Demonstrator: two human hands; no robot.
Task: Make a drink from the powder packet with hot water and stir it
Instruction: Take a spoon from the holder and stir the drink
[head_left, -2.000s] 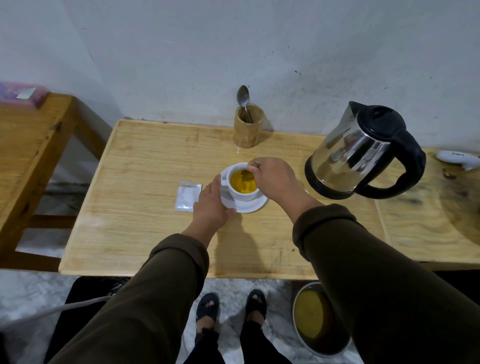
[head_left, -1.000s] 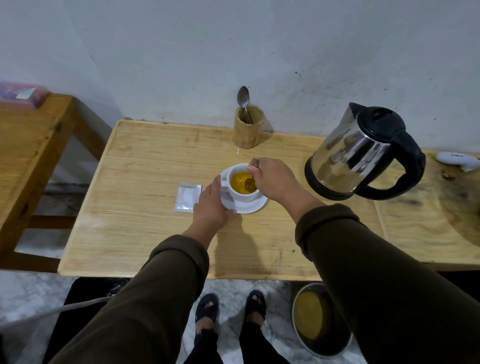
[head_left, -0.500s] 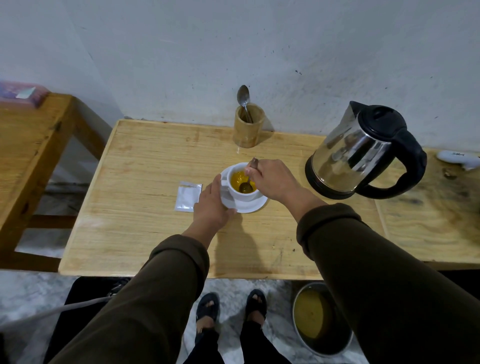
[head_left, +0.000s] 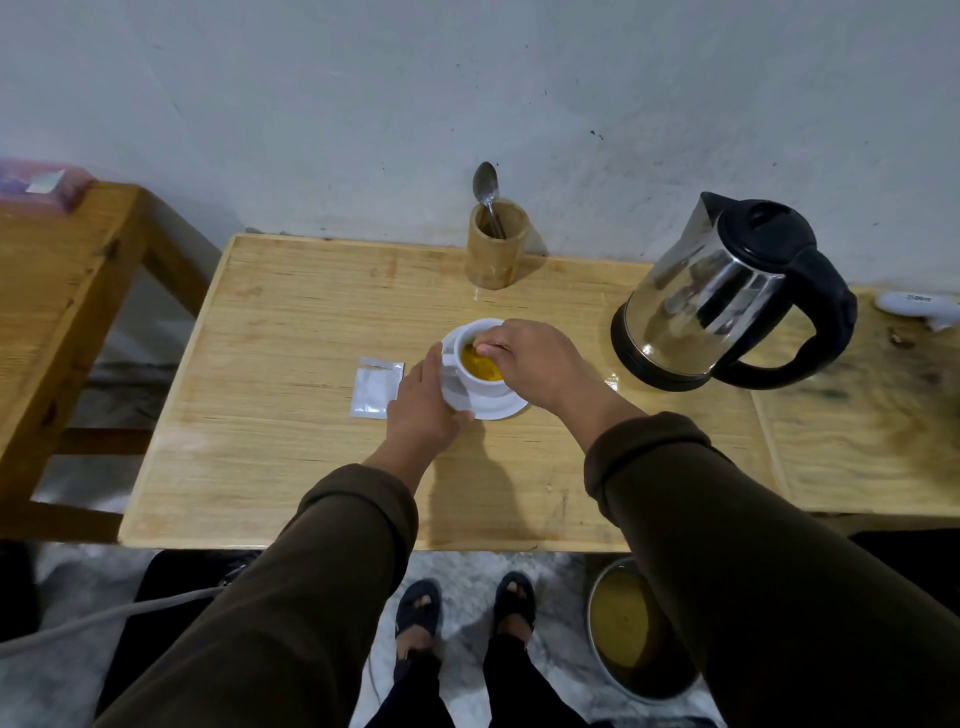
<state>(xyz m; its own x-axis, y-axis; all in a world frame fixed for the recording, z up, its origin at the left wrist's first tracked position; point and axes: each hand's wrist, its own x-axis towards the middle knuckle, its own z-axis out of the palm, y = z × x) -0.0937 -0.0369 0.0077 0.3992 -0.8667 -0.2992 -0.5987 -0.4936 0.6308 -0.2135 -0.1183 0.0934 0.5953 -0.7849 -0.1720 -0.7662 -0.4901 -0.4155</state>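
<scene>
A white cup of yellow drink stands on a white saucer in the middle of the wooden table. My right hand is over the cup, closed on a spoon whose bowl is down in the drink; the spoon is mostly hidden by my fingers. My left hand grips the saucer's left edge beside the cup's handle. The torn-open silver powder packet lies flat on the table just left of my left hand. A steel kettle with a black handle stands at the right.
A bamboo holder with one spoon stands by the wall behind the cup. A metal pot sits on the floor under the table's right side. A second wooden table stands to the left. A grey cable runs across the floor.
My right hand has moved the spoon round inside the cup and now reaches further over its rim. My left hand stays on the saucer. Packet and kettle have not moved.
</scene>
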